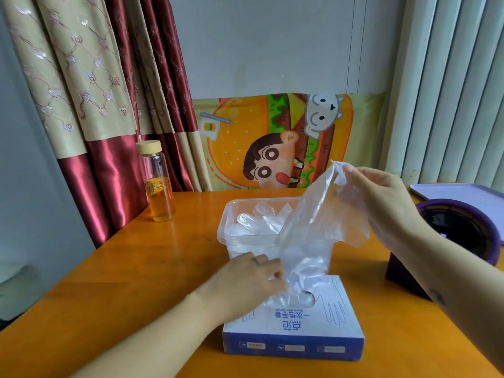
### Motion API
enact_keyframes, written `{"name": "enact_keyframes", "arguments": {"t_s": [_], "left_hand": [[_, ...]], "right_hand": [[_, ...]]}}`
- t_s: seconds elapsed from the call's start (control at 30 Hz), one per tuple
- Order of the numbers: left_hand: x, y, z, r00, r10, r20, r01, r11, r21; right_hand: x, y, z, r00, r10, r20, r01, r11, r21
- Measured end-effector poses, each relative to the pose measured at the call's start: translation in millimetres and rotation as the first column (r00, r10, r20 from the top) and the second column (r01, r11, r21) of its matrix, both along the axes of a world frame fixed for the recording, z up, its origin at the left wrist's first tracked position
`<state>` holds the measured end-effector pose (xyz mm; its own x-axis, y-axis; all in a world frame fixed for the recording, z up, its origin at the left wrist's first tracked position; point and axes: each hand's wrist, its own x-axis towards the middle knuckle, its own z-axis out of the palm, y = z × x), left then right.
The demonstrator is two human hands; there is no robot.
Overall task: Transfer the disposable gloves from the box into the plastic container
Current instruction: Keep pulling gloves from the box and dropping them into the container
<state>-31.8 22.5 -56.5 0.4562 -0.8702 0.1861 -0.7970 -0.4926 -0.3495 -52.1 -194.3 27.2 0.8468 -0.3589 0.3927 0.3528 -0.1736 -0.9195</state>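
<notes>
Orange wooden table [152, 263], head view. Blue-and-white glove box [300, 331] flat at near centre, long side across the view, printed top facing up, slot opening toward the far edge. Clear plastic container [226, 227] directly behind it, touching or nearly so, open top, several crumpled disposable gloves [256, 222] already inside. Left hand [245, 285] resting on the box's top left, fingers curled at the slot and against the bunched film there; grip on it not resolvable. Right hand [379, 195] raised above and right of the container, fingertips pinched shut on the upper end of one clear glove [319, 222]. That glove stretched taut, long axis diagonal: top end at the right hand, upper right, lower end running down-left into the box slot, still partly inside. Loose flap hanging below the right palm, over the container's right rim. Glass bottle [158, 184] with amber liquid and wooden cap upright at far left of table, well apart. Dark purple round object [463, 227] at right edge. Cartoon poster [272, 140] on the wall behind.
</notes>
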Motion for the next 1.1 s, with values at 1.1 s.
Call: {"name": "enact_keyframes", "arguments": {"t_s": [1.1], "left_hand": [[-6,29,87,0.73,0.159,-0.665,-0.529,0.746,-0.403]], "right_hand": [[7,19,40,0.992,0.117,-0.051,-0.127,0.933,-0.336]]}}
